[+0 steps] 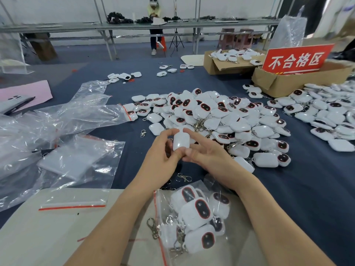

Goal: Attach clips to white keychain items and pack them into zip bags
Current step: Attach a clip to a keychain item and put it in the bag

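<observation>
HOLD | white keychain item (181, 142) pinched by left hand (163, 157) and right hand (208, 155), just beyond part-filled zip bag (194, 219) | RISK: glossy shell could be fumbled; loose clip (184, 177) beside the bag might be skipped, item bagged unclipped

A white wall (57, 8) backs a long grey workbench (76, 27). A dark tripod (175, 38) stands on the blue-grey floor (130, 50).

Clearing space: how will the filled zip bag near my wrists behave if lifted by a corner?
Likely floppy: the zip bag is thin, crinkled film. The keychain items inside would probably slump. A clip pokes out past its edge, so contents might spill.
</observation>
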`<state>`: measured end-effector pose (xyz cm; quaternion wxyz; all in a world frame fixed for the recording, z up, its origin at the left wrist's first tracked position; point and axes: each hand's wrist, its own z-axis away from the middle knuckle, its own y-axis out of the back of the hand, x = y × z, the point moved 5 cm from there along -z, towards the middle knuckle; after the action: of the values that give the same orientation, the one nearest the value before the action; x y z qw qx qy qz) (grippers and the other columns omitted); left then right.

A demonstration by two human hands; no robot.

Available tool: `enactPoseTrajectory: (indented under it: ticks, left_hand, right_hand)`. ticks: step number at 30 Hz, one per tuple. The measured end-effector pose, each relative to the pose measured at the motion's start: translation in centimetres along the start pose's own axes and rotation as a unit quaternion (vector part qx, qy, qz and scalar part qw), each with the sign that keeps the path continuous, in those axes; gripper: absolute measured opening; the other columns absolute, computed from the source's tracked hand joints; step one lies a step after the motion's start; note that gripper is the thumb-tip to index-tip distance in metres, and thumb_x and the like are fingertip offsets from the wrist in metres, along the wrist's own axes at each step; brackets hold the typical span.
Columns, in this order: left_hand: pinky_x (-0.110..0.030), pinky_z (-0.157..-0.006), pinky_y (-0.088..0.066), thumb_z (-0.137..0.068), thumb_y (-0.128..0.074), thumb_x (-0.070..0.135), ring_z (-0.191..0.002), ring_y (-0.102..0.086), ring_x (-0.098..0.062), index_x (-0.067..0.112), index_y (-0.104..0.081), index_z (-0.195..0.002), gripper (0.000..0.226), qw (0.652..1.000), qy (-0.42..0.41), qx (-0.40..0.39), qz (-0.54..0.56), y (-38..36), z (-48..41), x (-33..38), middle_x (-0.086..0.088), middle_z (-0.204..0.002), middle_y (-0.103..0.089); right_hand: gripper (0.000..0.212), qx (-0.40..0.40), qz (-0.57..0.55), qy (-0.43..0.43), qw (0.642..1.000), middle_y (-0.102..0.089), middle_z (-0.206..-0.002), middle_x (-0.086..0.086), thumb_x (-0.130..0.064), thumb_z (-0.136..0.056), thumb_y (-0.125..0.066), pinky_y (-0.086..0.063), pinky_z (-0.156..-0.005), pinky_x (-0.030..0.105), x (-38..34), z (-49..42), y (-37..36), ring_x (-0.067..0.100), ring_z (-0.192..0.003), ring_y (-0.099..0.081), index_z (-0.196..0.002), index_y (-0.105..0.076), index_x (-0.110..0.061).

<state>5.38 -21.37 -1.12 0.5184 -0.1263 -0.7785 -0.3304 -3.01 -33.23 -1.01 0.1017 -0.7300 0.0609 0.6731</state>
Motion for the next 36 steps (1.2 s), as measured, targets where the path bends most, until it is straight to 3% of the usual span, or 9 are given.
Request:
enactPoseTrajectory:
  ticks: [3, 6, 10, 15, 17, 20, 23, 31, 36]
  left_hand:
    - [-0.021, -0.072, -0.052, -0.097, -0.066, 0.021, -0.081, -0.059, -0.013, 0.039, -0.047, -0.124, 0.037, 1.0, 0.011, 0.012, 0.023, 0.0, 0.1, -0.1, 0.005, -0.1, -0.059]
    - [-0.015, -0.069, -0.05, -0.097, -0.066, 0.017, -0.078, -0.06, -0.003, 0.037, -0.048, -0.119, 0.035, 1.0, 0.004, 0.022, 0.017, 0.0, 0.0, -0.1, 0.006, -0.094, -0.06]
    - [-0.006, -0.064, -0.044, -0.095, -0.067, 0.015, -0.066, -0.055, 0.008, 0.037, -0.052, -0.11, 0.03, 0.999, 0.01, 0.041, 0.004, 0.1, -0.2, -0.4, 0.008, -0.082, -0.055]
    - [-0.024, -0.061, -0.051, -0.096, -0.066, 0.018, -0.06, -0.053, -0.002, 0.045, -0.051, -0.095, 0.031, 0.999, 0.02, 0.041, 0.003, 0.3, -0.2, -0.6, 0.022, -0.072, -0.054]
    - [-0.026, -0.061, -0.05, -0.096, -0.065, 0.017, -0.061, -0.053, -0.006, 0.043, -0.052, -0.094, 0.029, 0.999, 0.017, 0.049, 0.004, 0.4, -0.1, -0.5, 0.02, -0.07, -0.053]
    - [-0.014, -0.058, -0.043, -0.096, -0.064, 0.015, -0.06, -0.048, 0.0, 0.036, -0.055, -0.094, 0.023, 0.998, 0.001, 0.065, 0.005, 0.5, 0.0, 0.0, 0.013, -0.07, -0.051]
    - [-0.012, -0.058, -0.041, -0.097, -0.063, 0.015, -0.061, -0.047, 0.0, 0.033, -0.056, -0.095, 0.019, 0.998, -0.002, 0.066, 0.004, 0.5, 0.0, 0.2, 0.005, -0.072, -0.052]
    - [-0.011, -0.058, -0.041, -0.097, -0.063, 0.017, -0.063, -0.048, -0.005, 0.039, -0.06, -0.096, 0.022, 0.998, -0.003, 0.066, 0.016, 0.7, 0.0, 0.4, 0.008, -0.074, -0.053]
    - [-0.017, -0.059, -0.045, -0.097, -0.063, 0.015, -0.061, -0.048, -0.006, 0.037, -0.062, -0.096, 0.022, 0.997, 0.001, 0.066, 0.026, 0.7, 0.1, 0.5, 0.013, -0.069, -0.052]
  right_hand:
    - [0.049, 0.012, 0.03, 0.005, 0.999, -0.075, -0.114, 0.006, -0.007, -0.097, -0.063, -0.056, -0.088, 0.022, 0.0, -0.2, 0.0, 0.018, -0.104, -0.072, -0.133, -0.052, -0.039]
    - [0.045, 0.035, 0.037, 0.015, 0.999, -0.076, -0.107, 0.009, -0.006, -0.093, -0.068, -0.058, -0.082, 0.023, 0.0, -0.5, -0.1, 0.019, -0.095, -0.075, -0.128, -0.058, -0.034]
    - [0.044, 0.054, 0.023, 0.009, 0.998, -0.079, -0.087, -0.002, 0.003, -0.091, -0.067, -0.058, -0.072, 0.019, 0.4, -0.7, -0.2, 0.01, -0.077, -0.074, -0.124, -0.062, -0.026]
    - [0.041, 0.077, 0.025, -0.005, 0.997, -0.078, -0.083, -0.003, -0.003, -0.091, -0.07, -0.058, -0.069, 0.019, 0.4, -0.7, -0.4, 0.01, -0.077, -0.075, -0.128, -0.064, -0.021]
    - [0.036, 0.087, 0.013, -0.01, 0.996, -0.078, -0.079, -0.003, -0.003, -0.092, -0.069, -0.058, -0.067, 0.019, 0.4, -0.7, -0.4, 0.01, -0.071, -0.073, -0.12, -0.067, -0.026]
    - [0.033, 0.1, -0.004, -0.016, 0.995, -0.078, -0.077, -0.003, -0.002, -0.093, -0.067, -0.058, -0.065, 0.018, 0.3, -0.7, -0.5, 0.008, -0.067, -0.072, -0.112, -0.069, -0.03]
    - [0.031, 0.113, -0.018, -0.02, 0.993, -0.077, -0.075, -0.004, -0.004, -0.093, -0.068, -0.058, -0.063, 0.018, 0.3, -0.8, -0.5, 0.007, -0.064, -0.072, -0.108, -0.07, -0.031]
    - [0.037, 0.143, -0.034, -0.007, 0.989, -0.079, -0.086, -0.001, -0.006, -0.091, -0.07, -0.059, -0.068, 0.022, 0.4, -0.8, -0.7, 0.009, -0.078, -0.074, -0.083, -0.079, -0.042]
    - [0.029, 0.156, -0.033, -0.004, 0.987, -0.079, -0.091, 0.0, -0.01, -0.092, -0.071, -0.059, -0.069, 0.021, 0.3, -0.7, -0.7, 0.014, -0.086, -0.075, -0.087, -0.079, -0.038]
